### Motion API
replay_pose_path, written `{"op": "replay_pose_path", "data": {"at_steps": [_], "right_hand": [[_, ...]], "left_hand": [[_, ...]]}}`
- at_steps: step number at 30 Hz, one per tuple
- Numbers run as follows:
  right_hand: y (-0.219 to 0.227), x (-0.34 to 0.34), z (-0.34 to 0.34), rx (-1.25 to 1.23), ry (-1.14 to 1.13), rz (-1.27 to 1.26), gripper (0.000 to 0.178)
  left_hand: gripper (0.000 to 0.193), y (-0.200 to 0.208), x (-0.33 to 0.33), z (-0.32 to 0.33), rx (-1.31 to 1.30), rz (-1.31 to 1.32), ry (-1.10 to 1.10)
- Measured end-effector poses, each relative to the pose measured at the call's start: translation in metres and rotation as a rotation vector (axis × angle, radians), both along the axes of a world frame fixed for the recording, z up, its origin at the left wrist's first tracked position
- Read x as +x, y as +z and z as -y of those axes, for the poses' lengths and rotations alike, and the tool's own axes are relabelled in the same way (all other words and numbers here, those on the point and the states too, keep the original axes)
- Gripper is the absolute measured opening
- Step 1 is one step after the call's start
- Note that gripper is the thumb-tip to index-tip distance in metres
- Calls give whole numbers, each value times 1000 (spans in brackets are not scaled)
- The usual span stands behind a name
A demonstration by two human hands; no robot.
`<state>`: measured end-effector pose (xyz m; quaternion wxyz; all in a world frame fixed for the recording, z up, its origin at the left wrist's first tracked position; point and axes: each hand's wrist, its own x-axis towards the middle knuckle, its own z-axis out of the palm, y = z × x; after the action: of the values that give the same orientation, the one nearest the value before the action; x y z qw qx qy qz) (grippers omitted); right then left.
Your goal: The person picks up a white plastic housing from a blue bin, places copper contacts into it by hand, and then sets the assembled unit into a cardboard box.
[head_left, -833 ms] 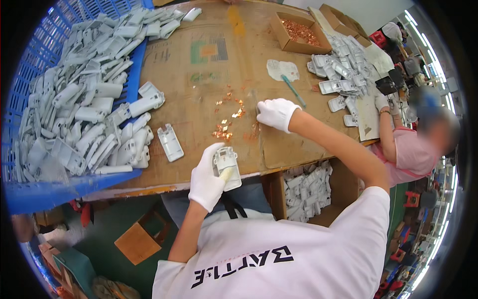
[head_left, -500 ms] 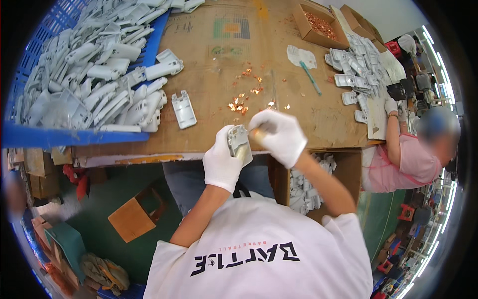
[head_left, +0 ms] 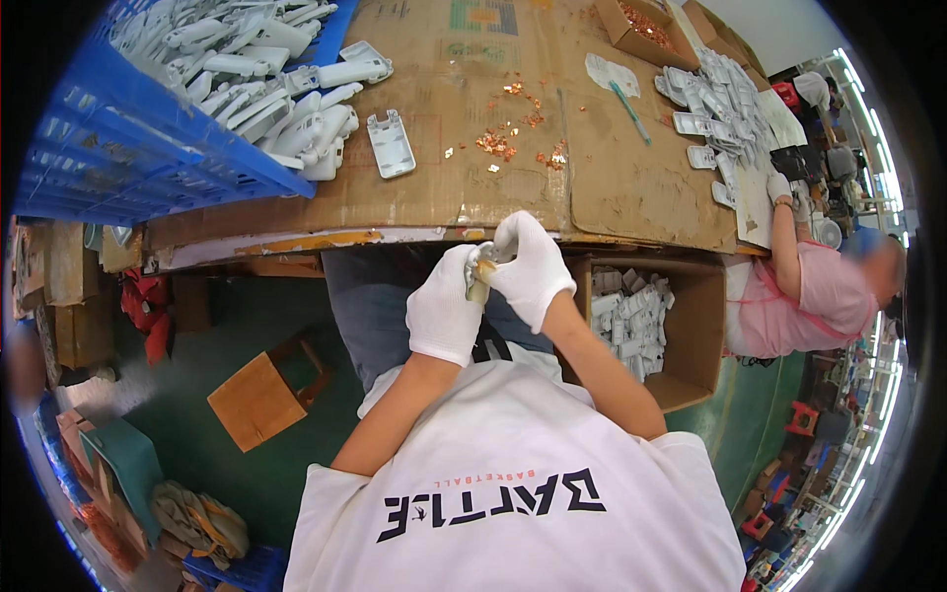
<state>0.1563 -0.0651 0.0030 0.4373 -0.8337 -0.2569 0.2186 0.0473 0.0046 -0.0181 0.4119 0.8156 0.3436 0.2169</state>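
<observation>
My left hand (head_left: 443, 308), in a white glove, is closed around a pale plastic casing (head_left: 475, 286), held upright just off the table's front edge. My right hand (head_left: 534, 268), gloved too, has its fingers bent and pinched together against the casing's upper end. What lies between those fingertips is hidden. On the cardboard-covered table (head_left: 414, 212) beyond my hands are scattered small copper-coloured metal pieces (head_left: 496, 146). A single pale casing (head_left: 392, 144) lies to their left.
A blue plastic crate (head_left: 148, 148) heaped with casings stands at left. More casings (head_left: 725, 109), a teal pen (head_left: 629, 111) and a box of copper pieces (head_left: 646, 30) are at right. Below the table is a carton (head_left: 695, 380) of white parts. A co-worker (head_left: 829, 296) sits at right.
My right hand has come in from the right to meet the casing in my left hand. The view has tilted, so the table and crate sit higher in the picture.
</observation>
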Motion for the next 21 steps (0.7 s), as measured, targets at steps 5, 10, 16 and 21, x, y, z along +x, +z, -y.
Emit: {"op": "replay_pose_path", "data": {"at_steps": [5, 10, 16, 21], "right_hand": [[-20, 7, 31, -136, 255, -309, 27], [-6, -38, 54, -263, 186, -103, 20], [3, -59, 58, -359, 194, -29, 12], [-7, -60, 68, -337, 181, 18, 15]], "left_hand": [[31, -13, -23, 8, -155, 20, -215], [26, -8, -49, 11, -392, -138, -391], [19, -7, -52, 21, -286, -316, -419], [19, -3, -41, 25, -286, -358, -462]]}}
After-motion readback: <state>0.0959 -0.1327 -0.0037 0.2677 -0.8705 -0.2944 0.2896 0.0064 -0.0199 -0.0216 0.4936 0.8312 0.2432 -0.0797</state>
